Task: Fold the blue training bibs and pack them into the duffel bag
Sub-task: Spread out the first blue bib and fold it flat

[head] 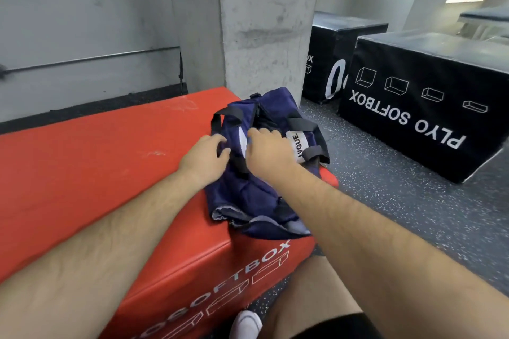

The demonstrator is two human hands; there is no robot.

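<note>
We see the navy duffel bag [248,192] lying on the right end of a red soft box [96,173], close to its near right corner. One end of the bag points toward us and the other toward a concrete pillar [270,22].

Our hands sit close together on top of the bag without touching each other. The left hand [203,157] has its thumb and fingers closed on the black strap [216,124] at the bag's left side. The right hand [270,151] lies over the middle, its fingers bent down onto the navy fabric beside the dark opening [260,118]. We cannot tell whether it grips the fabric or only presses on it. A pale strip [242,140] shows between the two hands.

Just right of the right hand is a white label [294,143] with dark letters (only part of the word shows), and a second black strap [300,122] arches over that side.

At the end nearest us, navy cloth [264,228] with a greyish lining bunches at the box's edge. It is the same blue as the bag, so we cannot tell whether it is a bib or part of the bag.

To the right, two black soft boxes [413,118] stand on the speckled floor [385,201], well apart from the bag. A white shoe [246,325] shows at the bottom edge, beside the red box.
</note>
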